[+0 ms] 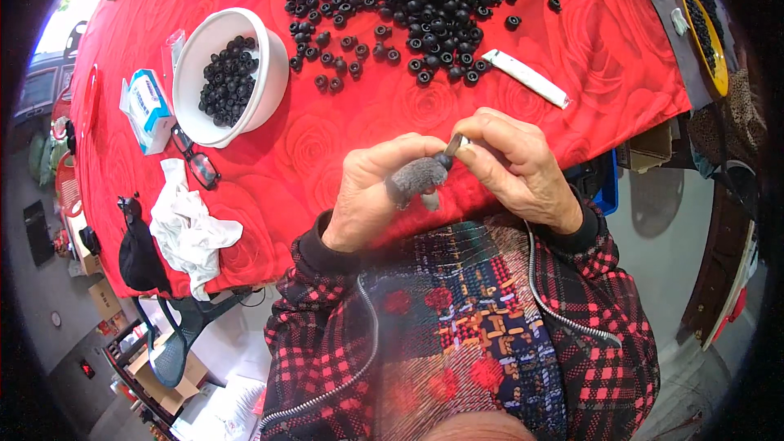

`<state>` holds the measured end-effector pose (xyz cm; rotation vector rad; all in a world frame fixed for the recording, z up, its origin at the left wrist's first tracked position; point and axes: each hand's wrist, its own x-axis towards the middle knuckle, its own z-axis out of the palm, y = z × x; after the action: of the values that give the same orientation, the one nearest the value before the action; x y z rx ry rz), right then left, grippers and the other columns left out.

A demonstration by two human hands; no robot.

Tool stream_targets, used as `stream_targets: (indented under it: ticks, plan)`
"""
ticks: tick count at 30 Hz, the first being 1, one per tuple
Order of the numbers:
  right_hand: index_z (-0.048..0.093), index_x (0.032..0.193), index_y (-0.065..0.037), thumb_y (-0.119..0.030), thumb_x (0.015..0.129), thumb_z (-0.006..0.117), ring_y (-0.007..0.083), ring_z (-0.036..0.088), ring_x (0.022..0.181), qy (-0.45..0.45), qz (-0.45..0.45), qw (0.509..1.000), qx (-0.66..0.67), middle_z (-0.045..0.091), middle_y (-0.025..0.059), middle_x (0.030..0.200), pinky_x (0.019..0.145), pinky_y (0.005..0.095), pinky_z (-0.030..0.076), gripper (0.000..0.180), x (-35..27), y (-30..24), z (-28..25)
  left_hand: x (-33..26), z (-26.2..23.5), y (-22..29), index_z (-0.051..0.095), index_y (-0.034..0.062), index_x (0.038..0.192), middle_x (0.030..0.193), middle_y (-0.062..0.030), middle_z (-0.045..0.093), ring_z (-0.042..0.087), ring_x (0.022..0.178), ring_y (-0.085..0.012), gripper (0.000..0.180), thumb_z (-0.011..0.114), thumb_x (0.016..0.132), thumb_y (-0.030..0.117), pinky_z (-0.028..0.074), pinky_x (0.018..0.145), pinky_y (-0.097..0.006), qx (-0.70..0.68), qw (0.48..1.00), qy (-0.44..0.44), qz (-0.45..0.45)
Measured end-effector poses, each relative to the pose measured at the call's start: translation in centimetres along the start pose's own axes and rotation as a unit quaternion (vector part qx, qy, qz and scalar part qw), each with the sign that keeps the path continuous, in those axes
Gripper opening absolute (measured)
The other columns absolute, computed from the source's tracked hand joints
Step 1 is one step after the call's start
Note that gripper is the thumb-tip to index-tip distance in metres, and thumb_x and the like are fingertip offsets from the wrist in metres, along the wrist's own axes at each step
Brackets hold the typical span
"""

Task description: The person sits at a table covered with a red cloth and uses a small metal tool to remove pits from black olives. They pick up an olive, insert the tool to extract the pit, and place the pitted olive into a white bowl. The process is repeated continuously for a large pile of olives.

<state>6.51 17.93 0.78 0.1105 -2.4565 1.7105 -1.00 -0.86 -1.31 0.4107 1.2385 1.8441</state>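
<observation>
Both my hands meet above the near edge of the red-covered table. My left hand (pixel 367 184) is closed, with fuzzy grey covers on some fingers, and pinches a small round black part (pixel 443 161). In my right hand (pixel 516 162), thumb and fingertips pinch a small thin metal piece, like a short blade (pixel 455 145), against that part. Its far end is hidden by my fingers. Beyond my hands spreads a large pile of hollow round black parts (pixel 408 0). More such black parts (pixel 231 82) lie in a white plastic bowl (pixel 273 73) at the left.
A long white packet (pixel 527 79) lies right of the pile. By the bowl are a blue-and-white box (pixel 149 110), eyeglasses (pixel 202 167), a crumpled white cloth (pixel 188 224) and a black cloth item (pixel 140 249). A yellow tray (pixel 719 73) with black pieces stands at far right.
</observation>
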Motion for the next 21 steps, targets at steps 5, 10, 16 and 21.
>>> stream_targets:
  ticks: [5, 10, 16, 21]
  plan:
    - [0.06, 0.091, 0.0, -0.006, 0.086, 0.059, 0.0278, 0.061, 0.074, -0.012, -0.016, 1.0, -0.019, 0.059, 0.0129, 0.081, 0.064, 0.035, 0.047, 0.008, -0.2, 0.1, -0.2, -0.1, -0.4, -0.2, 0.062, -0.0016, 0.111, 0.089, -0.0048, 0.059, 0.06, 0.072, -0.0114, 0.023, 0.057, 0.089, 0.004, 0.049, 0.063, -0.024, 0.012, 1.0, -0.012, -0.007]
    - [0.06, 0.091, -0.001, -0.008, 0.085, 0.059, 0.0282, 0.06, 0.073, -0.024, -0.021, 0.999, -0.025, 0.059, 0.0126, 0.08, 0.063, 0.0355, 0.047, 0.009, 0.0, 0.1, -0.3, -0.2, -0.6, -0.3, 0.062, -0.0023, 0.111, 0.089, -0.005, 0.059, 0.06, 0.071, -0.0114, 0.024, 0.057, 0.089, 0.005, 0.049, 0.062, -0.024, -0.011, 1.0, -0.015, -0.022]
    - [0.058, 0.092, 0.001, -0.008, 0.085, 0.059, 0.0177, 0.048, 0.061, -0.094, -0.097, 0.991, -0.007, 0.048, 0.0075, 0.071, 0.055, 0.0312, 0.036, 0.011, -0.5, 1.6, -0.2, -0.1, -0.4, -0.2, 0.062, -0.0026, 0.11, 0.086, -0.0067, 0.062, 0.06, 0.07, -0.0119, 0.023, 0.059, 0.089, 0.007, 0.051, 0.058, -0.025, -0.113, 0.991, 0.043, -0.054]
    - [0.061, 0.098, 0.0, -0.011, 0.073, 0.07, 0.0243, 0.054, 0.064, -0.004, -0.127, 0.992, 0.002, 0.056, 0.0089, 0.076, 0.056, 0.0339, 0.042, 0.028, -0.5, 0.0, 0.1, 0.1, -1.0, -0.9, 0.061, -0.0026, 0.11, 0.088, -0.0084, 0.064, 0.061, 0.072, -0.0129, 0.023, 0.055, 0.091, 0.007, 0.052, 0.058, -0.027, -0.157, 0.984, 0.039, -0.067]
